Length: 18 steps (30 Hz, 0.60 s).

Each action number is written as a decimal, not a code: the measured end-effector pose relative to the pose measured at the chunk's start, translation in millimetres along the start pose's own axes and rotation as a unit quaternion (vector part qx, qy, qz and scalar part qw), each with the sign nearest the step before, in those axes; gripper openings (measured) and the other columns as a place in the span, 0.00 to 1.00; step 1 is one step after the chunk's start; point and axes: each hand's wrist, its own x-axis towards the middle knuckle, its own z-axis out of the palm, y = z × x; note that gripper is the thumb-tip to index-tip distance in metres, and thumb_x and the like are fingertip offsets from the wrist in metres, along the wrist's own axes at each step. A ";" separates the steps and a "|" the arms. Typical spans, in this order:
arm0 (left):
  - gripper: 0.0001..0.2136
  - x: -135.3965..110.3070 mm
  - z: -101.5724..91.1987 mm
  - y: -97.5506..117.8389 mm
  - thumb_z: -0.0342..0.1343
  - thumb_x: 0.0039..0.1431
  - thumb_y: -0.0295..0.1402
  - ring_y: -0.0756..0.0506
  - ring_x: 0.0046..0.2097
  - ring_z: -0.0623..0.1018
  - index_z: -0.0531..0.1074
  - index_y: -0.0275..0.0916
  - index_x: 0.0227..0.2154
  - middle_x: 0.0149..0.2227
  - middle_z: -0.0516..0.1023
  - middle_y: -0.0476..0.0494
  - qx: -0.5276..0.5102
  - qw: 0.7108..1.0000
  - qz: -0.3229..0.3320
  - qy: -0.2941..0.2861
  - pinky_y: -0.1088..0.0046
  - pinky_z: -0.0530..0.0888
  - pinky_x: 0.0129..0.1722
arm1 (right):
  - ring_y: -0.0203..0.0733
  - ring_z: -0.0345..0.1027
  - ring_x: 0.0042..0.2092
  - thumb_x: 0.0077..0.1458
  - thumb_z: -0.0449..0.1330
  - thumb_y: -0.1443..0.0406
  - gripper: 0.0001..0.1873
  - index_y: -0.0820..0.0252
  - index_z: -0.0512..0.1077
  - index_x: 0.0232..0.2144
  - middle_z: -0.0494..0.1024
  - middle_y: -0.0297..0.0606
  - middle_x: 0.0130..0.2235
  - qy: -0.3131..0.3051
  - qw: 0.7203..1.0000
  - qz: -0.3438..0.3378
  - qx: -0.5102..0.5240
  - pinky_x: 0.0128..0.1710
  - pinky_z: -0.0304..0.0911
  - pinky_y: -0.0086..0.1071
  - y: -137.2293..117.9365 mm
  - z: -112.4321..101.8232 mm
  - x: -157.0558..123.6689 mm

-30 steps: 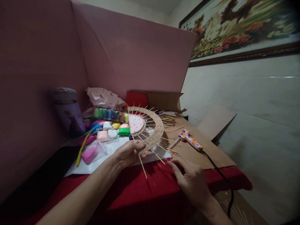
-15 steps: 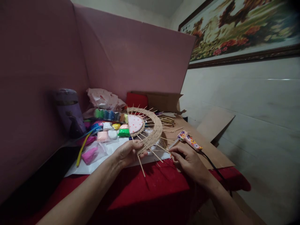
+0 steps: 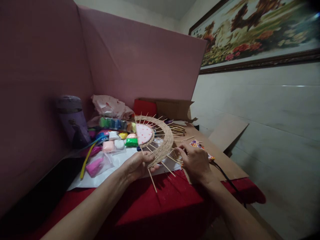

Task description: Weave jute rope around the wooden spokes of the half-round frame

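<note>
A half-round craft piece woven from twine (image 3: 165, 146) has thin wooden sticks (image 3: 168, 169) fanning out past its rim. At its centre is a half-disc of white fabric with pink dots (image 3: 144, 134). My left hand (image 3: 140, 164) grips the lower end of the woven band, thumb on top and fingers beneath. Close to the band's right edge, my right hand (image 3: 194, 161) has its thumb and forefinger pinched together among the stick ends. What lies in that pinch, perhaps twine, is too small to make out. Behind this hand, a flower-patterned glue gun (image 3: 196, 143) lies partly hidden.
Packets of coloured clay (image 3: 109, 146) lie on white paper to the left, near a purple tumbler (image 3: 72, 121). A yellow strip (image 3: 86, 162) lies beside them. Brown cardboard (image 3: 230, 166) covers the table's right side over a red cloth (image 3: 140, 206). Pink panels (image 3: 145, 56) stand behind.
My right hand has moved up and left, from the lower stick tips to nearer the woven rim, now covering part of the glue gun. My left hand keeps its hold.
</note>
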 end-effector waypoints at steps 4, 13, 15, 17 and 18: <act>0.04 0.3 -0.9 -0.3 0.50 0.52 0.20 0.50 0.23 0.76 0.67 0.30 0.31 0.27 0.76 0.41 0.012 1.000 -0.015 0.006 0.80 0.71 0.20 | 0.38 0.70 0.27 0.56 0.53 0.59 0.11 0.55 0.72 0.27 0.78 0.34 0.26 0.019 1.000 -0.003 0.010 0.26 0.48 0.30 -0.2 5.8 4.4; 0.05 -0.1 -2.2 -0.2 0.50 0.50 0.21 0.51 0.21 0.75 0.65 0.32 0.31 0.27 0.75 0.43 0.026 0.999 -0.012 0.018 0.81 0.69 0.17 | 0.40 0.67 0.28 0.51 0.56 0.56 0.11 0.54 0.74 0.25 0.76 0.35 0.24 -0.007 0.994 0.068 0.091 0.27 0.50 0.29 24.4 5.5 21.0; 0.06 -0.9 -2.9 0.6 0.51 0.50 0.21 0.51 0.21 0.75 0.66 0.32 0.32 0.26 0.75 0.43 0.017 1.000 -0.007 0.013 0.81 0.69 0.17 | 0.38 0.65 0.27 0.50 0.57 0.54 0.13 0.56 0.74 0.24 0.75 0.35 0.24 -0.032 0.985 0.079 0.148 0.26 0.51 0.29 35.7 7.0 26.0; 0.07 -2.0 -4.0 1.9 0.52 0.49 0.21 0.50 0.22 0.75 0.67 0.31 0.34 0.26 0.75 0.43 -0.002 1.000 0.000 -0.004 0.81 0.69 0.17 | 0.37 0.64 0.25 0.49 0.57 0.53 0.16 0.58 0.73 0.22 0.74 0.35 0.23 -0.056 0.972 0.082 0.215 0.25 0.52 0.29 46.7 9.1 29.2; 0.08 -2.7 -4.5 2.7 0.53 0.49 0.21 0.50 0.22 0.75 0.67 0.31 0.34 0.26 0.75 0.43 -0.014 1.000 0.003 -0.017 0.81 0.69 0.17 | 0.36 0.63 0.25 0.48 0.57 0.53 0.16 0.59 0.73 0.22 0.73 0.35 0.22 -0.064 0.964 0.081 0.246 0.25 0.53 0.29 51.2 10.1 29.8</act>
